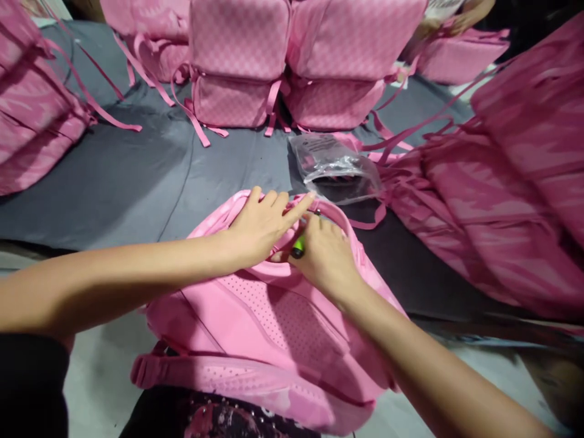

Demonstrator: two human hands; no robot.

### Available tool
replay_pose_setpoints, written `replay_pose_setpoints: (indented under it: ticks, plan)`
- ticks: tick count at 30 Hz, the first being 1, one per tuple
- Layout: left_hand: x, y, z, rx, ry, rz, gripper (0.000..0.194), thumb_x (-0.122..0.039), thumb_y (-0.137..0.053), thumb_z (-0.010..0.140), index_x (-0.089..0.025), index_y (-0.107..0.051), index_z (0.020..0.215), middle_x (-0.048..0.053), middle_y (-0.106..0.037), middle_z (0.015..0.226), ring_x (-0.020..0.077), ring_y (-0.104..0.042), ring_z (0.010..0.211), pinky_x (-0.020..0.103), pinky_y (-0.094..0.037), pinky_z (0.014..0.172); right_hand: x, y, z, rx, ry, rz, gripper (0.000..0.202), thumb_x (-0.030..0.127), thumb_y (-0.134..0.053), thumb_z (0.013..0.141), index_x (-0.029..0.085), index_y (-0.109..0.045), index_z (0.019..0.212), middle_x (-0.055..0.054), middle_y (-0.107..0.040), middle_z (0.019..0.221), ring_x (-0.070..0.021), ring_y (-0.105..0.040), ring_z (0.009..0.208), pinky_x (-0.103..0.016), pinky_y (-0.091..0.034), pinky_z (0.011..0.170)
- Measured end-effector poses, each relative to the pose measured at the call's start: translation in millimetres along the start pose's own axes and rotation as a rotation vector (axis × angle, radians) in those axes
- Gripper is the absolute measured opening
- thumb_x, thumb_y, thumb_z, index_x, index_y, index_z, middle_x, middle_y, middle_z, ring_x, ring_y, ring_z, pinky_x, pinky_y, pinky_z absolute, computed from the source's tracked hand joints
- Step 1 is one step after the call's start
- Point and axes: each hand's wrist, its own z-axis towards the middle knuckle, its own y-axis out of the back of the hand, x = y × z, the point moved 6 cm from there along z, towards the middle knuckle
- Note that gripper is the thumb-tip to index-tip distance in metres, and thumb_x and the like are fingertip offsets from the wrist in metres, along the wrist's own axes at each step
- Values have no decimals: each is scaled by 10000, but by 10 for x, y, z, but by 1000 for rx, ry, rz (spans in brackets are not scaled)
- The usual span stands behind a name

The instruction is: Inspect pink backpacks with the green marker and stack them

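A pink backpack (274, 316) leans on the lap against the table edge, its dotted back panel and a shoulder strap facing up. My left hand (262, 228) lies over the rim of its top opening, fingers spread on the fabric. My right hand (326, 249) reaches into the opening with curled fingers, closed around a green tool with a black end (298, 246). What the tool touches inside the bag is hidden.
Stacked pink bags stand at the back (239, 42), left (31, 103) and right (515, 182) of the grey-covered table (141, 164). A clear plastic bag (337, 170) lies just beyond the backpack. Another person's hand (465, 18) rests near a pink bag at the upper right.
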Motion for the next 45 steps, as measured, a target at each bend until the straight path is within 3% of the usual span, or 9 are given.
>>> replay_pose_setpoints:
  ticks: [6, 11, 18, 22, 26, 30, 33, 37, 45]
  plan:
    - [16, -108, 61, 75, 16, 18, 807, -183, -620, 851, -161, -213, 1547, 166, -588, 1249, 290, -560, 1056, 415, -386, 901, 120, -157, -15, 66, -52, 10, 473, 132, -669, 751, 105, -491, 1188, -222, -627, 987, -361, -600, 914, -443, -479, 731]
    - [124, -55, 13, 114, 99, 41, 927, -304, -717, 797, -181, -199, 1555, 213, -446, 1428, 345, -498, 1168, 457, -358, 967, -13, -98, -128, 179, -91, 91, 484, 131, -669, 746, 150, -477, 1190, -150, -634, 1022, -317, -604, 962, -392, -472, 774]
    - [57, -84, 79, 217, 144, 47, 1140, -493, -769, 741, -163, -68, 1577, 189, -473, 1374, 336, -473, 1131, 462, -356, 955, -10, -99, -91, 224, -106, 123, 498, 162, -675, 753, 152, -472, 1208, -149, -642, 1052, -313, -602, 988, -378, -462, 769]
    - [44, -114, 95, 199, 136, 42, 1016, -438, -716, 799, -163, -117, 1571, 171, -534, 1289, 342, -471, 1124, 486, -348, 953, -58, -103, -90, 229, -89, 120, 459, 142, -640, 787, 123, -507, 1225, -167, -658, 1077, -309, -619, 988, -382, -475, 783]
    - [69, -127, 72, 158, 141, 20, 872, -377, -669, 826, -167, -220, 1544, 161, -539, 1282, 338, -469, 1121, 483, -352, 937, -149, 138, -298, 34, 37, 197, 382, 272, -546, 915, 121, -543, 1266, -156, -679, 1063, -292, -650, 907, -395, -497, 750]
    - [61, -113, 62, 119, 128, 14, 794, -322, -636, 842, -165, -263, 1526, 153, -546, 1269, 336, -478, 1101, 493, -354, 933, -257, 475, -519, -243, 28, 521, 201, 328, -543, 939, 177, -632, 1037, -60, -681, 843, -184, -643, 702, -299, -502, 639]
    - [58, -92, 56, 121, 150, 15, 764, -293, -620, 855, -161, -270, 1522, 151, -561, 1242, 335, -487, 1093, 490, -361, 924, -168, 424, -418, -24, 116, 777, 114, 294, -623, 898, 195, -648, 950, -29, -711, 852, -151, -664, 712, -262, -519, 661]
    - [28, -67, 57, 119, 148, -1, 711, -285, -601, 877, -156, -300, 1508, 151, -575, 1213, 334, -497, 1090, 480, -370, 915, -124, 268, -256, 286, 252, 778, 169, 253, -664, 875, 192, -703, 1027, -50, -741, 937, -178, -674, 842, -320, -530, 788]
    - [-41, -62, 97, 156, 122, 6, 602, -198, -506, 912, -132, -342, 1487, 161, -577, 1200, 338, -507, 1091, 486, -375, 918, -109, 292, -331, 184, 393, 662, 183, 206, -590, 932, 183, -689, 1084, -74, -745, 956, -191, -649, 858, -369, -497, 838]
